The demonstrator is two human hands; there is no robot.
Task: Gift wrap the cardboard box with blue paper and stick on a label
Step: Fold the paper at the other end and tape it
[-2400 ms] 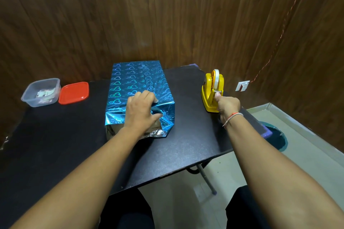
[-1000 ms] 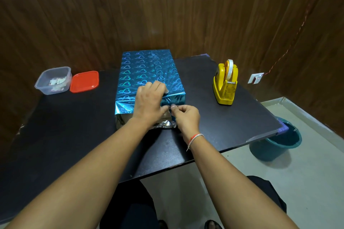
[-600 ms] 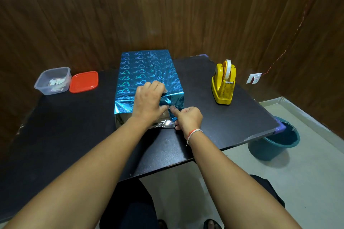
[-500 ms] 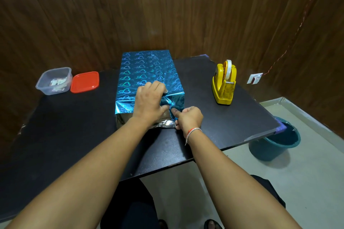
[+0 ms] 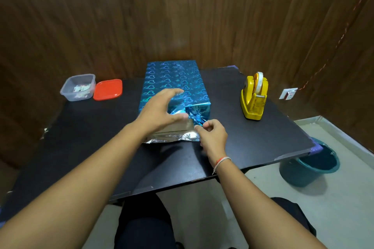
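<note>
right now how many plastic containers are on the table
1: the clear plastic container at the table's far left, open, with its red lid lying beside it on the right. None looks hidden.

Looks like a small wood-panelled room corner: dark brown wooden wall panels [image 5: 182, 16] across the top, black table [image 5: 81, 147] centre, pale floor [image 5: 334, 208] lower right.

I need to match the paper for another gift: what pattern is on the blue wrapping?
Shiny blue wrapping paper printed with rows of small heart outlines; head view.
</note>
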